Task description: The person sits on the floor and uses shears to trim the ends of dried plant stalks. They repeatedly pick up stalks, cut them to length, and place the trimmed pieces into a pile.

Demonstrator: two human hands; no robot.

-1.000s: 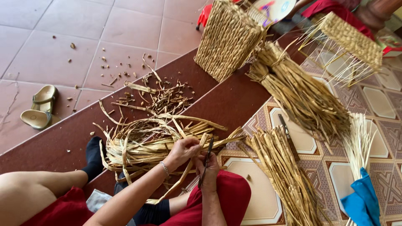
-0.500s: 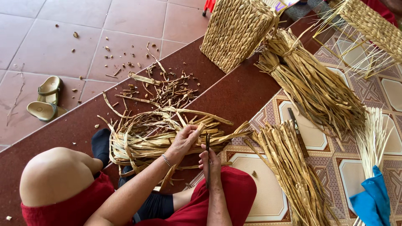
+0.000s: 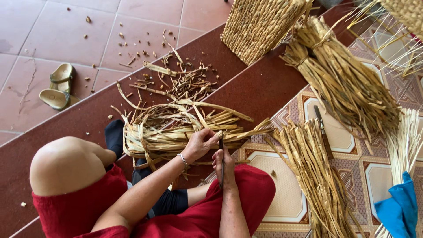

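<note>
1. Gripping a dark, slim blade (image 3: 221,158), your right hand (image 3: 224,165) has its fingers wrapped tight round the handle, tip pointing up toward the loose bundle of dried strips (image 3: 176,132) just above your knees.
2. Your left hand (image 3: 200,143) pinches a few strips at the near edge of that bundle, fingers closed on them, right beside the blade's tip. With the two hands this close, a slip of the blade along a slick strip could catch your left fingers.
3. The bundle itself is straw-yellow, flat and ribbon-like, curled into a rough loop with stiff ends sticking out right of it. Dry fibre like this looks brittle; pulling hard may split a strip lengthwise or snap it rather than free it cleanly.
4. It lies on a dark red step (image 3: 246,92), and strips trailing past the bundle's left side near your dark sock (image 3: 115,134) could snag as you shift your leg.
5. Beyond the bundle, short offcuts and chips (image 3: 176,79) litter the step and the pinkish tiled floor (image 3: 57,26); these look hard and sharp-edged underfoot. A pair of pale sandals (image 3: 57,86) sits well to the bundle's left.
6. Right of the bundle, a straight sheaf of the same strips (image 3: 313,176) rests on patterned tiles, with another tied sheaf (image 3: 343,83) further right and a second knife-like tool (image 3: 320,123) between them, easy to kneel on unseen.
7. Up past the bundle stands a woven basket (image 3: 260,26), coarse and braided. Fine pale stalks (image 3: 403,145) and a blue cloth (image 3: 398,207) lie far right.
</note>
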